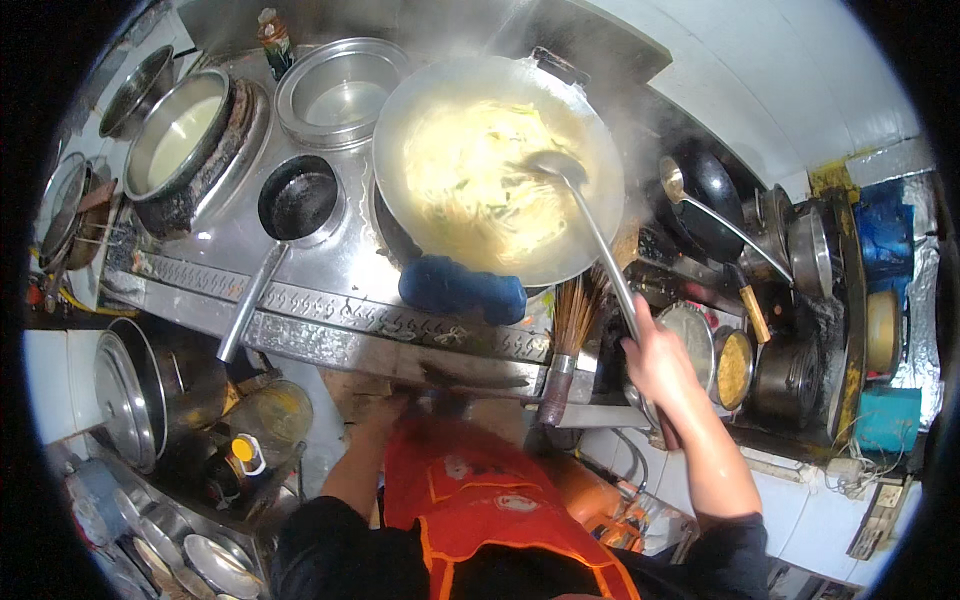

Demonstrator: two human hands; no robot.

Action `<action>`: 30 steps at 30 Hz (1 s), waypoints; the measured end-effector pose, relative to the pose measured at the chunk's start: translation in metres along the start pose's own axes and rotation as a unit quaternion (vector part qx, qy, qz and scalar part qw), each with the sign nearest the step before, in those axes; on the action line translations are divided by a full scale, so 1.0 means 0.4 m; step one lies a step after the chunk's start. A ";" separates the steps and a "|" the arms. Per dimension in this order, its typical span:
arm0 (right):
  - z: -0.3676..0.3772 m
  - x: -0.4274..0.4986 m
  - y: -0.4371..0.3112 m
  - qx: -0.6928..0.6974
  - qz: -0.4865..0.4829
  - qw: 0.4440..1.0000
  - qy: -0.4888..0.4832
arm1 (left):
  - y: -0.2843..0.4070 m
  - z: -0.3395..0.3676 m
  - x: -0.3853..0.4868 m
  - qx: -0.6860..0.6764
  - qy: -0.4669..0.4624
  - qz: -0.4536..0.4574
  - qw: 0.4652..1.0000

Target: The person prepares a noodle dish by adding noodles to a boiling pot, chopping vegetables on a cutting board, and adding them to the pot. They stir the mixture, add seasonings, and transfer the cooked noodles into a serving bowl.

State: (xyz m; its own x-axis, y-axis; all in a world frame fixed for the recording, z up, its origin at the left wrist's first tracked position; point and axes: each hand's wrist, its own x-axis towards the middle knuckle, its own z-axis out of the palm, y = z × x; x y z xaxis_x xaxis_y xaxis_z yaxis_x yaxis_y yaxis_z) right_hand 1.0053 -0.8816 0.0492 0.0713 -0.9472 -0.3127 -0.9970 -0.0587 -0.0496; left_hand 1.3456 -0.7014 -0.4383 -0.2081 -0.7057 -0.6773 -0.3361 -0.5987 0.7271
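My right hand (660,356) is closed round the long handle of a metal wok ladle (592,217), whose bowl rests in the food at the right of a large steaming wok (390,142). Pale yellow noodles in broth (480,180), with green bits among them, fill the wok. A blue cloth (461,289) is wrapped over the wok's near handle. My left hand (401,401) is low by the stove's front edge, dark and blurred; its fingers cannot be made out. A bamboo wok brush (568,345) stands upright at the stove's front, left of my right hand.
Left on the steel stove are a long-handled saucepan (304,199), a pot of clear liquid (341,97) and a pot of whitish liquid (180,139). At right lie a black wok (701,202), a second ladle (731,225) and a bowl of yellowish food (733,369). An orange gas cylinder (592,495) stands below.
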 end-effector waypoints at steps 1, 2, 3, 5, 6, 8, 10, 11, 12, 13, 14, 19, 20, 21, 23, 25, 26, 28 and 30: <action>-0.003 -0.025 0.008 -0.012 0.024 0.999 -0.023 | 0.027 0.050 0.028 0.219 -0.019 0.209 0.953; 0.000 -0.046 0.012 -0.024 -0.020 0.998 -0.045 | 0.069 0.100 0.072 0.169 -0.080 0.137 0.973; 0.006 -0.061 0.015 -0.048 -0.030 0.995 -0.082 | 0.109 0.143 0.101 -0.018 -0.123 0.064 0.990; 0.015 -0.041 0.002 -0.015 -0.047 0.990 -0.128 | 0.188 0.228 0.134 -0.505 -0.123 -0.099 0.849; 0.027 -0.014 0.001 -0.007 -0.078 0.995 -0.067 | 0.217 0.261 0.137 -0.679 -0.109 -0.129 0.714; 0.047 0.037 0.015 -0.013 -0.103 0.994 0.018 | 0.268 0.309 0.149 -0.797 -0.060 -0.082 0.596; 0.049 0.053 0.028 -0.041 -0.097 0.992 0.071 | 0.299 0.328 0.149 -0.830 -0.042 0.002 0.556; 0.038 0.043 0.027 -0.056 -0.033 0.998 0.025 | 0.307 0.329 0.147 -0.843 -0.041 0.028 0.536; 0.033 0.021 0.030 -0.073 -0.028 0.997 -0.010 | 0.309 0.325 0.144 -0.863 -0.031 0.023 0.504; 0.023 -0.003 0.029 -0.094 -0.020 0.995 -0.036 | 0.308 0.318 0.140 -0.838 -0.025 0.017 0.544; 0.013 -0.014 0.021 -0.083 -0.077 0.993 -0.037 | 0.303 0.307 0.135 -0.819 -0.006 -0.025 0.573; -0.007 0.060 -0.019 0.015 -0.099 0.995 -0.009 | 0.247 0.230 0.098 -0.779 0.037 -0.024 0.626; 0.002 0.061 -0.010 0.008 -0.085 0.996 0.025 | 0.234 0.208 0.092 -0.772 0.041 -0.014 0.634; 0.013 0.059 0.006 0.010 -0.064 0.997 0.029 | 0.226 0.186 0.090 -0.766 0.042 -0.009 0.642; 0.027 -0.004 0.030 -0.051 -0.012 0.998 -0.047 | 0.221 0.160 0.087 -0.659 0.075 0.062 0.746; 0.053 -0.053 0.061 -0.034 -0.071 0.995 -0.064 | 0.233 0.146 0.081 -0.665 0.082 -0.017 0.742; 0.057 -0.046 0.077 0.150 -0.041 0.985 -0.069 | 0.242 0.140 0.076 -0.678 0.059 -0.007 0.733; 0.069 -0.056 0.102 0.427 0.076 0.893 -0.123 | 0.259 0.140 0.068 -0.682 0.053 -0.046 0.727; 0.078 -0.070 0.128 0.456 0.086 0.883 -0.072 | 0.256 0.147 0.067 -0.601 0.113 -0.034 0.790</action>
State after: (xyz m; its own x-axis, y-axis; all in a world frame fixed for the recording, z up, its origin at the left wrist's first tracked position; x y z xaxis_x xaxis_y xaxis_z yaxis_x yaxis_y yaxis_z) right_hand 0.9530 -0.8483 0.0258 -0.0098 -0.8638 -0.5037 -0.5601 0.4220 -0.7129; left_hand 1.2516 -0.7595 -0.3885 -0.0130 -0.6245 -0.7809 0.8044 -0.4705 0.3628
